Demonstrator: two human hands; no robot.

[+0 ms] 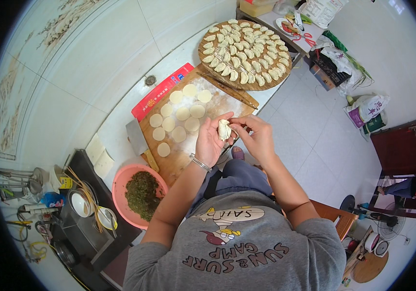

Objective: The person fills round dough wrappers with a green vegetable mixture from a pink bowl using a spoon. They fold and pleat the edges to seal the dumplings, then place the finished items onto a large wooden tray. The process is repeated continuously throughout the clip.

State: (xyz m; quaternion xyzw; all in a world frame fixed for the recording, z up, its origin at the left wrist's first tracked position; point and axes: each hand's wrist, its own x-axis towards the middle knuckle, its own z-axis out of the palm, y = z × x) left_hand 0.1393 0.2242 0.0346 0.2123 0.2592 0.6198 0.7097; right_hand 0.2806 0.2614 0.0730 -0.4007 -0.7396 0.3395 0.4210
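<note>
A folded dumpling rests in the palm and fingers of my left hand, which wears a bracelet at the wrist. From the right, the fingertips of my right hand pinch the dumpling's edge. Both hands are held in front of my body, by the near right edge of a floured wooden board. Several round dough wrappers lie flat on that board. Left of my left forearm stands a pink basin with chopped green filling in it.
A round tray full of shaped dumplings stands at the far end of the counter. A rolling pin lies between tray and board. A cleaver rests at the board's left edge. Bowls and chopsticks are at the left.
</note>
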